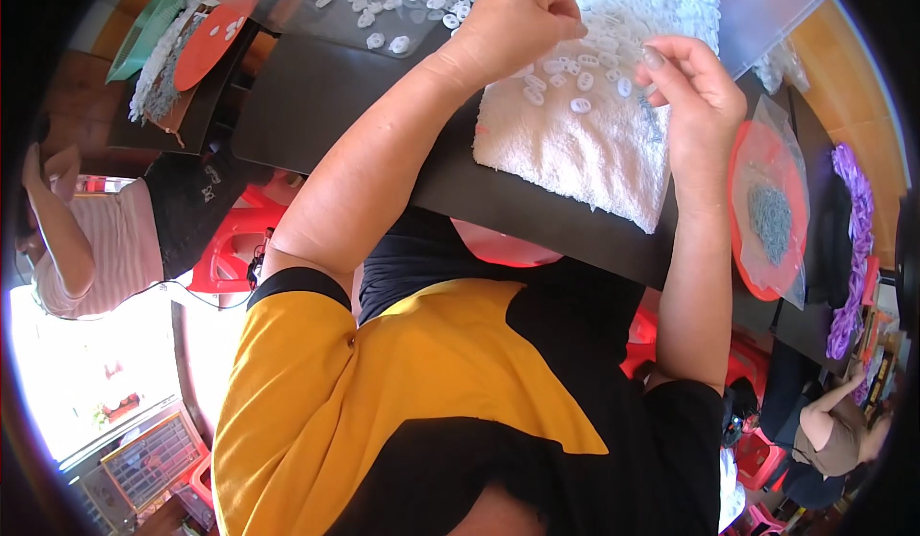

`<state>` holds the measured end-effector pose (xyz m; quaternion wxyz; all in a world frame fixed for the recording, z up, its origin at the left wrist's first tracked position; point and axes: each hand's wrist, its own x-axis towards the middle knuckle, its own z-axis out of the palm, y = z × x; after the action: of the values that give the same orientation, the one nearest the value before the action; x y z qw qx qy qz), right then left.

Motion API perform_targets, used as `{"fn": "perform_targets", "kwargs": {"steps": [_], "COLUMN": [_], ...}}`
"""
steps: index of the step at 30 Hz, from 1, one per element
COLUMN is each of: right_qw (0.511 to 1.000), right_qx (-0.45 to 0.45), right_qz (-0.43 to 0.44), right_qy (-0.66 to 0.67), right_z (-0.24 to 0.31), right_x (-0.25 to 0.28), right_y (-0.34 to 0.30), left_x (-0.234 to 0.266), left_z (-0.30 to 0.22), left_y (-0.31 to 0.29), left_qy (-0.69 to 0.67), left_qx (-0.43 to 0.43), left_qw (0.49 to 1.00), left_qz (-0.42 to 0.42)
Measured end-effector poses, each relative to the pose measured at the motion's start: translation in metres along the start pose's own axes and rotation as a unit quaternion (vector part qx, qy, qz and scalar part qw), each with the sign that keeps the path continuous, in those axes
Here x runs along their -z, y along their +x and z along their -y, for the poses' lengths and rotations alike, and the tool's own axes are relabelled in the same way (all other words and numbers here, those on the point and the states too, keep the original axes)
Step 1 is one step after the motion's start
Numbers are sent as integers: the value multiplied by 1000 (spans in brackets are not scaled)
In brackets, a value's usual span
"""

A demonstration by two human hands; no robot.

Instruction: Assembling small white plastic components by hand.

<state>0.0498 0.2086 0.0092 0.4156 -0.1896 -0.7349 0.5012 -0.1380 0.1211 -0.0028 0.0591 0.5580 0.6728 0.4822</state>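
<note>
My left hand (522, 21) is above the far left part of a white towel (585, 167), its fingers pinched together. What they hold, if anything, is hidden. Over the towel's right side, my right hand (698, 95) has its thumb pressed to the index finger, and anything between them is too small to name. Small white oval plastic pieces (581, 106) lie loose on the towel between the hands. Beyond them spreads a thick heap of similar white pieces (661, 4). A few thin grey bits (654, 119) rest on the towel below my right fingertips.
Right of my forearm, an orange-red plate (743, 239) holds a clear bag and small grey-blue parts (770, 222). More white pieces lie on a translucent sheet (326, 23) at the far left. A purple bundle (845, 258) lies far right. Other people sit at both sides.
</note>
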Motion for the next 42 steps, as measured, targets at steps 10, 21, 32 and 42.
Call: {"fn": "perform_targets", "kwargs": {"steps": [10, 21, 32, 42], "right_qw": [999, 999, 998, 999], "right_qx": [-46, -48, -52, -2], "right_qz": [9, 18, -15, -4], "right_qy": [-4, -1, -9, -48], "right_z": [4, 7, 5, 4], "right_x": [2, 2, -1, -14], "right_y": [-1, -3, -4, -6], "left_x": [-18, -17, -25, -21], "left_z": [-11, 0, -11, -33], "left_y": [-17, -14, -13, -19], "left_qy": [184, 209, 58, -268], "left_qx": [-124, -112, -88, 134], "left_qw": [966, 965, 993, 951], "left_qz": [130, 111, 50, 72]}}
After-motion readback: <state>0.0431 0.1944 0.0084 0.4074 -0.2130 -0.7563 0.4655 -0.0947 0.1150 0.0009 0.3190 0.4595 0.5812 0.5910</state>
